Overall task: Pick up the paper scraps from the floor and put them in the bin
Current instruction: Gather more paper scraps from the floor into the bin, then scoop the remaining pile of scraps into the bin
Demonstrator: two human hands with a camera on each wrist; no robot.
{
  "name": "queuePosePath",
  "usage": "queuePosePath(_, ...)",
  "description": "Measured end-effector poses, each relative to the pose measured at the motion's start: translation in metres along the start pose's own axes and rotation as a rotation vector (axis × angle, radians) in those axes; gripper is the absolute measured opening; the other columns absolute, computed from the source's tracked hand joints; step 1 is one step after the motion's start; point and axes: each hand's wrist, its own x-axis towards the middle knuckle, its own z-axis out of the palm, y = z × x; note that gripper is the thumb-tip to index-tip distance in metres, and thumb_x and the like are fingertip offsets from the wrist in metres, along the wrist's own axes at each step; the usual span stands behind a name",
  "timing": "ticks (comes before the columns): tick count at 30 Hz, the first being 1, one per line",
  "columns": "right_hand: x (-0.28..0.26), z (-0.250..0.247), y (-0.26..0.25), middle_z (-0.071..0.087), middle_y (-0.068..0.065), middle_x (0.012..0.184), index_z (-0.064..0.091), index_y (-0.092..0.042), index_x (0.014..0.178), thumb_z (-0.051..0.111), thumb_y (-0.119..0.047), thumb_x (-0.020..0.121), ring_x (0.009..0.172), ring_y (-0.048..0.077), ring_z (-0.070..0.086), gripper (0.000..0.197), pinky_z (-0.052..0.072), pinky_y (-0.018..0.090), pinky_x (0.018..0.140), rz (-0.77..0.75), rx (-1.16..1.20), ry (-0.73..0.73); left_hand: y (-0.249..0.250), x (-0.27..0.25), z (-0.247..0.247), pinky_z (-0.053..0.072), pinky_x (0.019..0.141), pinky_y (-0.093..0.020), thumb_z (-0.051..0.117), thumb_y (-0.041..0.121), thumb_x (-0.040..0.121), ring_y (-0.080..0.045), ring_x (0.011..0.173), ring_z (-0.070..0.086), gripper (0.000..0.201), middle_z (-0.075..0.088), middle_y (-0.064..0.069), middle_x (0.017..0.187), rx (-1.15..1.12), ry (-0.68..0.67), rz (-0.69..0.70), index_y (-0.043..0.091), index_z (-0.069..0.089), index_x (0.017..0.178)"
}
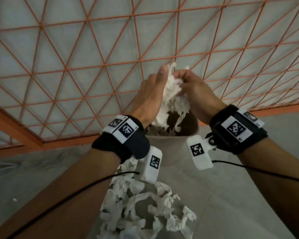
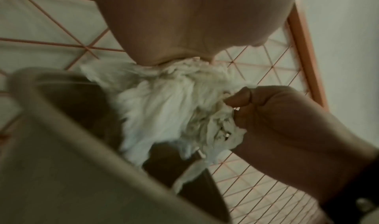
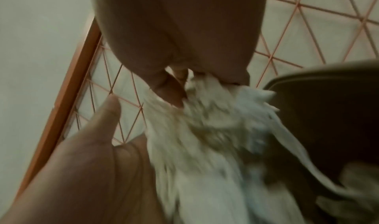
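Both of my hands are raised over the open top of a beige bin (image 1: 171,144) with a wad of white paper scraps (image 1: 173,100) squeezed between them. My left hand (image 1: 150,95) presses its flat palm against the wad, thumb straight up. My right hand (image 1: 197,90) has its fingers curled into the scraps from the other side. The wad's lower end trails blurred into the bin's dark mouth. In the left wrist view the curled right fingers (image 2: 242,97) pinch the paper (image 2: 164,110). A heap of loose scraps (image 1: 136,209) lies on the floor below my wrists.
An orange wire grid panel (image 1: 93,66) with an orange frame stands right behind the bin. One small scrap (image 1: 14,199) lies apart on the grey floor at the left. Black cables run along both forearms.
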Motion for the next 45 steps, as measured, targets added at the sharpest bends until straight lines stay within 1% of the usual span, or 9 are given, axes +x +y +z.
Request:
queuePosePath(7,-0.023,-0.025,0.001,0.071,0.007,0.105,0.061,-0.034,0.116,0.054,-0.017,0.082,0.095,0.021,0.066,0.039,0.054,0.044,0.087,-0.022,-0.709,-0.091,-0.029,-0.035,-0.013,0.049,0.088,-0.030,0.043,0.043,0.099,-0.004,0.093,0.063,0.035,0.071,0.008,0.099,0.309,0.107,0.103,0.021,0.070,0.102)
queuePosePath(12,-0.085,-0.037,0.008,0.067,-0.012,0.109,0.065,-0.030,0.104,0.051,-0.016,0.087,0.089,0.004,0.063,0.025,0.049,0.015,0.076,-0.225,-0.672,0.148,-0.029,-0.098,-0.006,0.050,0.073,-0.016,0.055,0.027,0.096,-0.004,0.085,0.067,0.019,0.072,0.010,0.087,0.165,0.222,0.282,0.017,0.071,0.092)
queuePosePath(16,-0.142,-0.042,0.074,0.067,-0.012,0.096,0.064,-0.030,0.095,0.056,-0.014,0.090,0.070,0.010,0.062,0.019,0.050,0.021,0.063,-0.100,-0.631,0.204,-0.097,-0.147,0.030,0.055,0.077,-0.033,0.057,0.032,0.091,-0.008,0.090,0.063,0.013,0.069,0.012,0.097,0.336,-0.050,0.045,0.027,0.067,0.099)
queuePosePath(19,-0.181,-0.037,0.146,0.061,-0.007,0.104,0.062,-0.035,0.102,0.062,-0.024,0.085,0.067,0.009,0.060,0.021,0.049,0.020,0.066,0.155,-0.800,0.031,-0.161,-0.169,0.059,0.048,0.101,-0.044,0.058,0.033,0.084,-0.021,0.129,0.043,0.046,0.039,0.009,0.144,0.630,-0.451,-0.158,0.039,0.047,0.128)
queuePosePath(24,-0.215,-0.014,0.237,0.020,-0.003,0.149,0.020,-0.039,0.141,0.066,-0.064,0.067,0.122,0.025,0.048,0.091,0.050,0.043,0.093,0.526,-1.073,-0.352,-0.210,-0.175,0.089,0.034,0.114,-0.050,0.063,0.024,0.082,-0.035,0.149,0.010,0.082,-0.014,0.005,0.163,0.826,-0.788,-0.290,0.042,0.016,0.148)
queuePosePath(30,-0.198,-0.007,0.265,0.042,0.005,0.127,0.048,-0.028,0.130,0.068,-0.034,0.079,0.106,0.031,0.057,0.056,0.050,0.039,0.085,0.417,-1.027,-0.279,-0.226,-0.179,0.100,0.046,0.092,-0.038,0.061,0.011,0.082,-0.029,0.115,0.053,0.037,0.051,-0.006,0.126,0.650,-0.562,-0.237,0.021,0.060,0.117)
queuePosePath(37,-0.200,-0.006,0.266,0.066,0.004,0.077,0.064,-0.020,0.071,0.054,0.005,0.076,0.072,0.025,0.062,0.028,0.040,0.019,0.061,0.355,-0.771,-0.116,-0.204,-0.180,0.057,0.049,0.069,-0.027,0.054,-0.002,0.081,-0.018,0.074,0.062,0.016,0.068,-0.005,0.080,0.362,-0.129,-0.306,0.012,0.063,0.082)
queuePosePath(41,-0.212,0.015,0.254,0.056,-0.005,0.065,0.054,-0.020,0.069,0.042,-0.007,0.088,0.061,0.016,0.052,0.026,0.038,0.011,0.056,0.411,-0.594,-0.091,-0.191,-0.175,0.017,0.036,0.054,-0.017,0.043,0.004,0.083,-0.004,0.054,0.047,0.023,0.059,0.002,0.064,0.207,0.181,-0.335,0.013,0.057,0.067)
queuePosePath(45,-0.225,0.050,0.255,0.059,-0.001,0.093,0.053,-0.022,0.090,0.040,-0.050,0.087,0.087,0.023,0.051,0.030,0.048,0.037,0.074,0.437,-0.750,-0.291,-0.217,-0.190,-0.012,0.044,0.066,-0.027,0.054,0.040,0.087,-0.015,0.072,0.055,0.031,0.061,-0.003,0.078,0.470,0.291,-0.386,0.009,0.059,0.088)
